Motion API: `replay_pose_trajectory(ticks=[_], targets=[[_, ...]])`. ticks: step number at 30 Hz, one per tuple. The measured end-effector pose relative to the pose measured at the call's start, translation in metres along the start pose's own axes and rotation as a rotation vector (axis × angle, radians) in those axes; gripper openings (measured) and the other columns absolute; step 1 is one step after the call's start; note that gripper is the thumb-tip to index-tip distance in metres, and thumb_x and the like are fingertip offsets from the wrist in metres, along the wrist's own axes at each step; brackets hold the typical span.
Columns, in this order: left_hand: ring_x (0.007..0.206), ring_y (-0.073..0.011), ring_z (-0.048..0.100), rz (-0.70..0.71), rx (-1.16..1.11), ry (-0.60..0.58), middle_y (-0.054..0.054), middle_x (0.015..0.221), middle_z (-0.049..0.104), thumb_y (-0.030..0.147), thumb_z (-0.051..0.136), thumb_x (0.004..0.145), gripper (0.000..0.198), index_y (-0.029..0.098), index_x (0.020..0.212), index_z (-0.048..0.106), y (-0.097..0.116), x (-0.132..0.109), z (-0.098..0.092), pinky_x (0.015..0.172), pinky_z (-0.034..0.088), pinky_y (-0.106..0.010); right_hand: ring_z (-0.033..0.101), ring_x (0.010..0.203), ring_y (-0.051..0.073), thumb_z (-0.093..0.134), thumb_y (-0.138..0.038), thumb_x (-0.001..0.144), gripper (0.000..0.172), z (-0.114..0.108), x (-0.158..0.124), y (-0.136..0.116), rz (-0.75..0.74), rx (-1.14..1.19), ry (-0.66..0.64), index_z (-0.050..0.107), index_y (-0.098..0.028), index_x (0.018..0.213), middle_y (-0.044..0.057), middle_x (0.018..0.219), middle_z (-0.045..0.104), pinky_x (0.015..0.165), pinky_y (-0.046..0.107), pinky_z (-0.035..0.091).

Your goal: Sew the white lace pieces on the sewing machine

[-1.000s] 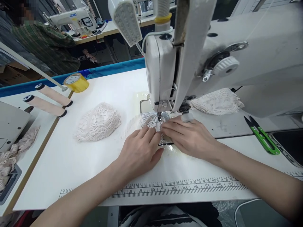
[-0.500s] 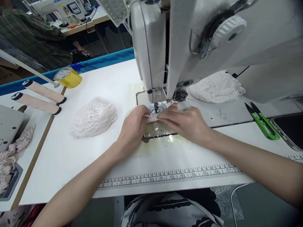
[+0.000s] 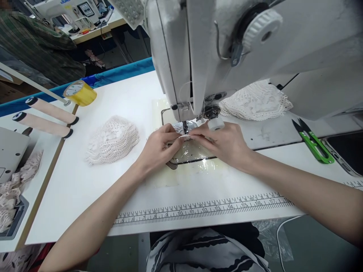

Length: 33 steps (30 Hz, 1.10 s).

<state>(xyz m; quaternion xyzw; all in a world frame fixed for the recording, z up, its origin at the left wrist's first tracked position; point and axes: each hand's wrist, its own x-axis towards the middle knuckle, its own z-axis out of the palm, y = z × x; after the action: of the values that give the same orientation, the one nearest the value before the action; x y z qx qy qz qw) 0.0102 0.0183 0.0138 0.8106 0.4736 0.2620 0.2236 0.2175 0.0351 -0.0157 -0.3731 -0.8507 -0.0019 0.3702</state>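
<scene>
A small piece of white lace (image 3: 185, 136) lies under the presser foot (image 3: 185, 127) of a white sewing machine (image 3: 176, 56). My left hand (image 3: 161, 146) pinches the lace's near edge between thumb and fingers, just left of the foot. On the right side of the foot, my right hand (image 3: 224, 141) grips the same edge with thumb and forefinger. Most of the lace is hidden by the fingers and the machine head. To the left rests a pile of lace pieces (image 3: 112, 141); another lace stack (image 3: 256, 102) sits behind the right hand.
Green thread snips (image 3: 314, 145) and a phone (image 3: 347, 151) lie at the right. Yellow tape (image 3: 81, 93) and two thread cones (image 3: 45, 124) are at the left. A printed ruler (image 3: 198, 209) runs along the front edge. A person in a plaid shirt (image 3: 34, 45) is beyond.
My left thumb has come up to the lace edge, and the fingers of both hands now pinch it closer together at the foot. The view has shifted slightly.
</scene>
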Motion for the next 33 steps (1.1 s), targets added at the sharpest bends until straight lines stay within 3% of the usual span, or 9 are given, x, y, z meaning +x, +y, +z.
replay_pose_trajectory(ticks=[4,8,10,13,23,28,33], targets=[[0.073,-0.0166,0.053,0.258,0.340,0.058,-0.006,0.083,0.059,0.022,0.055,0.092,0.019,0.017,0.088,0.072,0.000,-0.011,0.005,0.060,0.041,-0.029,0.061,0.070,0.013,0.059,-0.022,0.092,0.016,-0.010,-0.001,-0.005,-0.153,-0.011,-0.044,0.073,-0.020,0.086,-0.003,0.081,0.074,0.054,0.027,0.037],[0.095,-0.0231,0.058,0.446,0.680,0.128,-0.008,0.110,0.068,0.019,0.059,0.090,0.023,0.016,0.111,0.068,0.009,-0.026,0.011,0.070,0.043,-0.035,0.063,0.078,0.015,0.060,-0.014,0.089,0.015,-0.015,-0.003,-0.010,-0.283,-0.138,-0.044,0.072,-0.018,0.082,-0.002,0.090,0.075,0.059,0.029,0.038],[0.110,-0.0246,0.058,0.454,0.739,0.131,-0.007,0.120,0.068,0.016,0.059,0.090,0.025,0.016,0.114,0.066,0.013,-0.030,0.012,0.077,0.043,-0.036,0.063,0.079,0.015,0.060,-0.011,0.088,0.015,-0.016,-0.003,-0.011,-0.308,-0.178,-0.050,0.072,-0.018,0.084,-0.002,0.088,0.075,0.061,0.030,0.038],[0.119,-0.0242,0.057,0.445,0.761,0.119,-0.006,0.118,0.069,0.016,0.057,0.092,0.023,0.016,0.113,0.066,0.014,-0.031,0.011,0.085,0.040,-0.038,0.063,0.077,0.015,0.060,-0.008,0.086,0.015,-0.015,-0.003,-0.012,-0.316,-0.205,-0.048,0.072,-0.017,0.087,-0.002,0.088,0.075,0.063,0.030,0.039],[0.118,-0.0241,0.060,0.402,0.694,0.120,-0.005,0.114,0.071,0.018,0.051,0.095,0.024,0.020,0.113,0.066,0.007,-0.025,0.011,0.093,0.039,-0.042,0.058,0.067,0.014,0.053,-0.005,0.089,0.024,-0.014,0.000,-0.011,-0.303,-0.285,-0.078,0.069,-0.020,0.079,-0.002,0.083,0.075,0.064,0.032,0.039],[0.118,-0.0228,0.060,0.361,0.651,0.124,-0.004,0.116,0.070,0.018,0.050,0.095,0.026,0.024,0.115,0.065,0.001,-0.018,0.011,0.101,0.037,-0.046,0.063,0.081,0.016,0.050,-0.005,0.091,0.025,-0.011,0.003,-0.008,-0.259,-0.303,-0.136,0.068,-0.019,0.083,0.000,0.088,0.075,0.066,0.032,0.041],[0.120,-0.0245,0.059,0.334,0.665,0.126,-0.006,0.121,0.068,0.024,0.051,0.096,0.027,0.022,0.120,0.063,0.004,-0.020,0.011,0.107,0.033,-0.050,0.064,0.084,0.019,0.054,-0.009,0.091,0.018,-0.010,0.003,-0.008,-0.264,-0.296,-0.111,0.070,-0.017,0.088,0.002,0.089,0.075,0.074,0.035,0.043]])
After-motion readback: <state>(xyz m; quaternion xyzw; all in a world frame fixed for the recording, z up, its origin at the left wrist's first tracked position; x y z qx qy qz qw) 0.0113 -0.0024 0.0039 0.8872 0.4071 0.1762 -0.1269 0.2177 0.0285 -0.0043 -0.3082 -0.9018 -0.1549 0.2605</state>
